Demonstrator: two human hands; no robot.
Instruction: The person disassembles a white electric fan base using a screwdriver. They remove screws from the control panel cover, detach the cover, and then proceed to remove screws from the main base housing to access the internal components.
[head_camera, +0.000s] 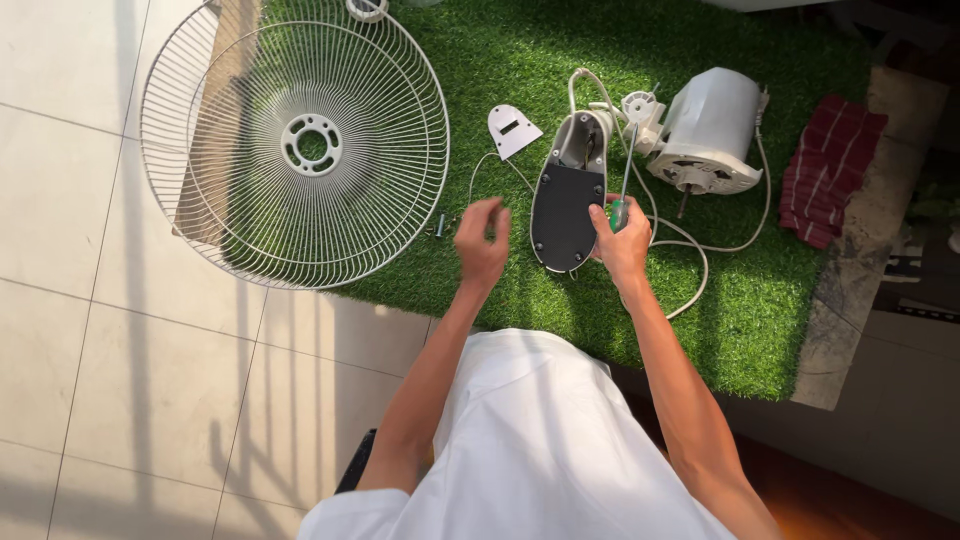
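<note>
Two bare hands are working over a patch of green artificial turf (620, 330) laid on the pale tiled floor (90, 380). I am holding my right hand (622, 240) closed around a green-handled screwdriver (624, 185), its thin metal shaft pointing up and away from me. That hand is resting against the right edge of an oval fan housing with a black base plate (565, 215), which is lying on the turf with its grey neck pointing away. I am keeping my left hand (482, 243) loosely curled, fingers bent and holding nothing that I can make out, hovering just left of the housing. Near that hand a few small dark screws (441, 224) are lying on the turf. A white wedge-shaped plastic cover (512, 129) is sitting beyond them. A white cylindrical fan motor (710, 132) is lying to the right, with a white power cord (700, 262) looping around it. A round white wire fan guard (295, 140) is lying at the left, half on the tiles. A red striped cloth (830, 170) is resting at the far right.
</note>
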